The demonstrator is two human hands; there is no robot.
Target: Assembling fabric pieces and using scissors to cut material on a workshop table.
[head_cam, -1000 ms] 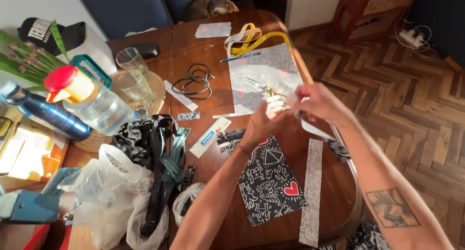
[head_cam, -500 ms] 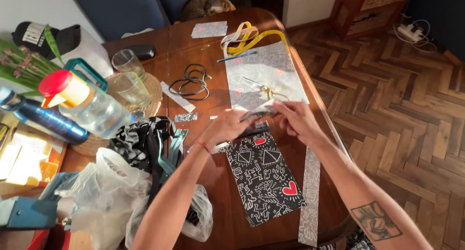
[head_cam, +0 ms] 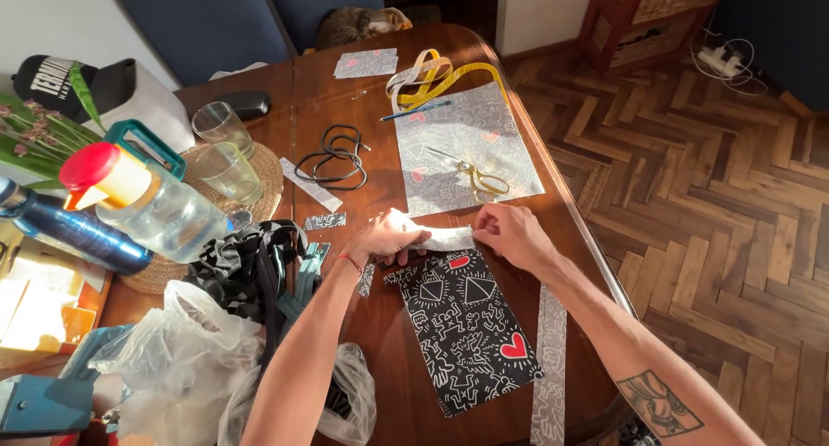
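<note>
Left hand: the left hand (head_cam: 386,237) is laid on the worktop (head_cam: 345,109), the fingers closed on the left end of a pale fabric strip (head_cam: 445,237).
Right hand: the right hand (head_cam: 511,236) is closed on the right end of the same strip, thumb and fingers pinched on it.
Pale fabric strip: it is held flat between the two hands, along the top edge of the black patterned fabric (head_cam: 471,332), near the middle of the worktop.
Black patterned fabric: it is spread flat just below the hands; white drawings and red hearts are seen on it.
Behind the hands: a grey patterned sheet (head_cam: 471,144) is spread, and scissors with yellow handles (head_cam: 479,174) are laid on it; a yellow measuring tape (head_cam: 440,73) is seen at its far edge.
Left side: a black cord (head_cam: 332,157), two drinking glasses (head_cam: 226,152) on a woven mat and a clear bottle with a red cap (head_cam: 147,204) are placed.
Near edge: a long patterned strip (head_cam: 549,368) is laid beside the black fabric, and clear plastic bags (head_cam: 173,368) are heaped on the left.
</note>
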